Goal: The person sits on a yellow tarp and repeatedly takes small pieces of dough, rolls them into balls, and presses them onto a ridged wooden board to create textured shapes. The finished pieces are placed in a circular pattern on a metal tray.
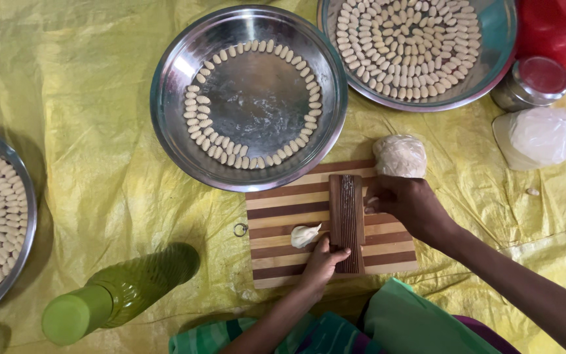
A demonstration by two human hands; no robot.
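Observation:
A ridged dark wooden paddle lies on a striped wooden board. My left hand rests on the paddle's near end, thumb across it. My right hand curls at the paddle's right edge, fingertips pinching a tiny bit of dough. A small lump of white dough sits on the board left of the paddle. A wrapped ball of dough lies just beyond my right hand.
A steel plate ringed with small shaped dough pieces sits beyond the board. Two fuller plates: top right, left edge. A green bottle lies near left. Steel tin, white bag, yellow sheet underneath.

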